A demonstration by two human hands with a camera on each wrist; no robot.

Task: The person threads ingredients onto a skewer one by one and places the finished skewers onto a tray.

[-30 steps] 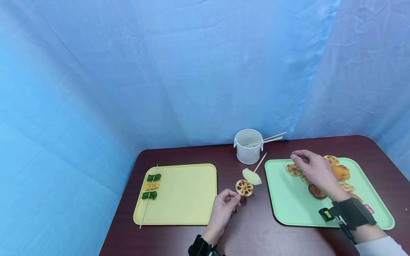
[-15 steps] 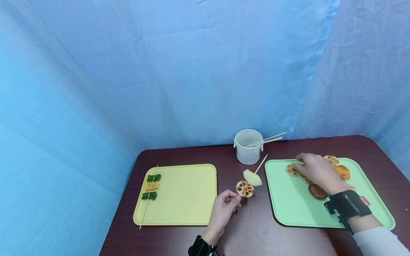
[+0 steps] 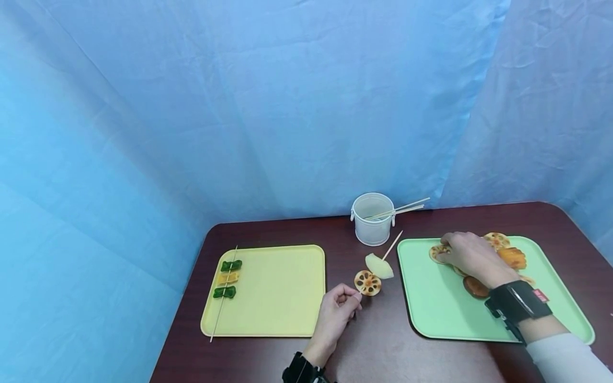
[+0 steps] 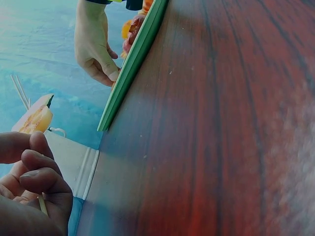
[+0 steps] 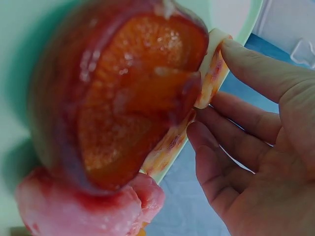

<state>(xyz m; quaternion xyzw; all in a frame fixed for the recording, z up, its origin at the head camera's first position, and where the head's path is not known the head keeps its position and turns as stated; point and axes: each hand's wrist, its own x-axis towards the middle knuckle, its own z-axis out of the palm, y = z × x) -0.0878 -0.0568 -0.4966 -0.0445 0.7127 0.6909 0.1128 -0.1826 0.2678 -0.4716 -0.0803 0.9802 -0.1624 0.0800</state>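
Low over the table, my left hand [image 3: 335, 314] pinches the lower end of a wooden skewer [image 3: 394, 244]. Threaded on it are a browned lotus root slice [image 3: 367, 283] and a pale, pointed wedge [image 3: 380, 266] of unclear kind. In the left wrist view its thin end [image 4: 43, 204] pokes out below curled fingers. Over the green tray [image 3: 431, 319], my right hand [image 3: 474, 258] takes another lotus root slice [image 5: 216, 69] by its edges, thumb on one side and fingers opposite. A brown mushroom cap [image 3: 475, 287] lies just under that wrist.
The yellow tray [image 3: 278, 298] at left bears a finished-looking skewer with green pieces [image 3: 231, 265] and a yellow piece [image 3: 227, 277]. A white bucket [image 3: 372, 229] with several skewers stands behind. An orange-yellow piece [image 3: 512, 258] and more slices [image 3: 497, 240] lie on the green tray.
My right hand has lowered onto the lotus root slice at the tray's left, and its fingers have closed about it. The left hand has stayed nearly still with its skewer.
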